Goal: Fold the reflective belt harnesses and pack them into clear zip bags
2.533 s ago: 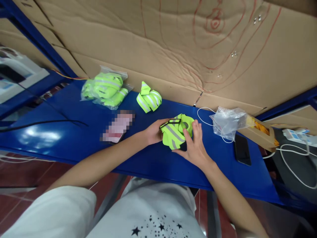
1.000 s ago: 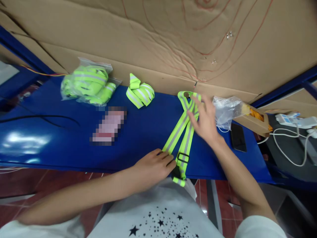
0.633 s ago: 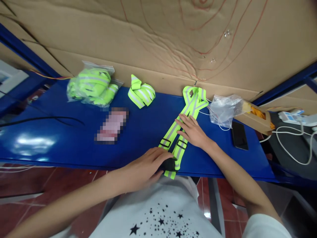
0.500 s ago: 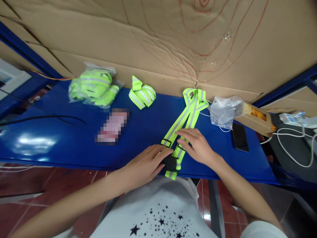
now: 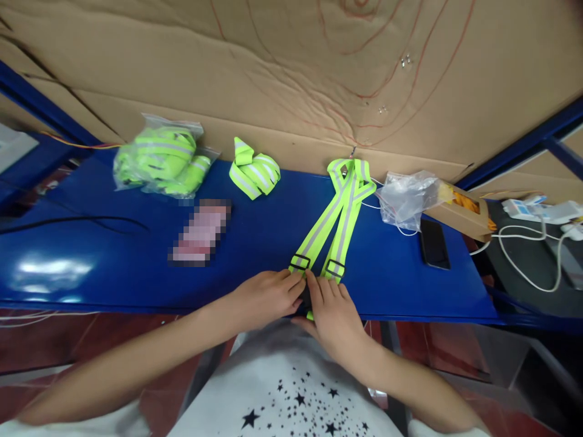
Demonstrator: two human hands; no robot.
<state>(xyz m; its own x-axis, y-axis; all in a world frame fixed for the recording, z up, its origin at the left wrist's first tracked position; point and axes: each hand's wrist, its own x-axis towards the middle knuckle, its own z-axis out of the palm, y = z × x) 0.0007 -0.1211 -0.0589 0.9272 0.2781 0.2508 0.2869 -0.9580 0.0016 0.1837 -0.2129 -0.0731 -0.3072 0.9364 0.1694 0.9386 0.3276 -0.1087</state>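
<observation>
A neon yellow-green reflective strap harness [image 5: 348, 206] with grey stripes runs from the back panel down to the table's front edge. Its two straps each carry a black slide adjuster, both just above my hands. Fingers of my left hand [image 5: 272, 292] are closed at the lower end of the left strap, by a black buckle [image 5: 306, 299] that is mostly covered. My right hand [image 5: 334, 311] lies over the lower end of the right strap and the buckle, fingers bent around them. Between the hands a small bit of green strap shows below the buckle.
On the blue table [image 5: 255, 237] are a clear bag of green straps [image 5: 161, 158], a folded reflective strap [image 5: 255, 170] and a pixelated pink item [image 5: 200, 230]. At right lie an empty plastic bag [image 5: 403, 197], a phone [image 5: 434, 244], a cardboard box [image 5: 464, 212] and white cables.
My right hand has come down from above the right strap onto the buckle area beside my left hand. My left fingers have curled in. The view has shifted slightly.
</observation>
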